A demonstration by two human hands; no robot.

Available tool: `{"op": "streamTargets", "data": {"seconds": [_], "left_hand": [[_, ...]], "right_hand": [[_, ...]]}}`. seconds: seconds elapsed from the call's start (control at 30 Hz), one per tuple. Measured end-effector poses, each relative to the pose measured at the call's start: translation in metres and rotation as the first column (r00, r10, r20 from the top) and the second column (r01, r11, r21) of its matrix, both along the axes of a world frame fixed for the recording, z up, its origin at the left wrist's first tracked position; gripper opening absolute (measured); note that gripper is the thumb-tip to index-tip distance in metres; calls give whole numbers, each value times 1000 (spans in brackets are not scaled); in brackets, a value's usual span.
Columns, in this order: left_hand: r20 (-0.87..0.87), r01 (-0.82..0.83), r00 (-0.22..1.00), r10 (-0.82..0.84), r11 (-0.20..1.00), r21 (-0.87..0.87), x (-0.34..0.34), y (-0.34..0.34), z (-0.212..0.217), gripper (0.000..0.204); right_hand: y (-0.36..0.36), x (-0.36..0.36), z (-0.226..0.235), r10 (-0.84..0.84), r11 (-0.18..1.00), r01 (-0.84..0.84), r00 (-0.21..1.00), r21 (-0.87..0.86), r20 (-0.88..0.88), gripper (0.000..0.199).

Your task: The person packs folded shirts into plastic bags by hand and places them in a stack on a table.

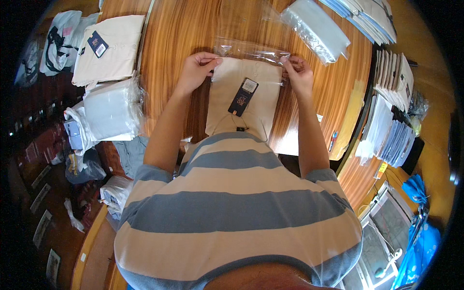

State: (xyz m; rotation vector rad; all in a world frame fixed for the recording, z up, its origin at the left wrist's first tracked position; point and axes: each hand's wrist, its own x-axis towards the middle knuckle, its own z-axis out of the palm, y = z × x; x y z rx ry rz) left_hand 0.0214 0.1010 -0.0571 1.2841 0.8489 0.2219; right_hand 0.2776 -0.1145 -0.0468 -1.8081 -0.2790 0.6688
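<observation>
A folded cream garment (pixel 229 79) lies on the wooden table just in front of my body, with a dark hang tag (pixel 241 98) on top and a thin cord below it. Across its far edge stretches a clear plastic bag (pixel 251 48). My left hand (pixel 198 70) pinches the bag at the garment's far left corner. At the far right corner my right hand (pixel 298 73) pinches the other side of the bag. How far the bag reaches over the garment is hard to tell, since the film is transparent.
A stack of clear plastic bags (pixel 316 31) lies at the back right of the table (pixel 169 34). Another tagged cream garment (pixel 116 46) and a pile of clear bags (pixel 113 108) are on the left. Folded garments (pixel 394 79) stand stacked along the right.
</observation>
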Motion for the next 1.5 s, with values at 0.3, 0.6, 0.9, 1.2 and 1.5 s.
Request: {"op": "streamTargets", "data": {"seconds": [0.3,0.6,0.9,1.2,1.5], "left_hand": [[-1,-24,1000,24,1000,-3,4,-2,-9,21],[-9,-89,996,90,994,59,11,-8,-7,21],[20,-76,997,75,996,39,10,-7,-12,25],[-36,8,999,-9,1000,-28,-10,-6,-8,22],[-119,124,986,-115,990,72,-41,-25,1,30]], "right_hand": [[12,-6,-2,65,987,12,879,-159,472,46],[2,7,-14,101,974,-30,944,-225,313,42],[-7,3,-23,32,974,25,968,-226,247,38],[-39,-33,1,-57,998,54,985,-22,-162,31],[-63,-79,6,1,996,9,993,-87,115,37]]}}
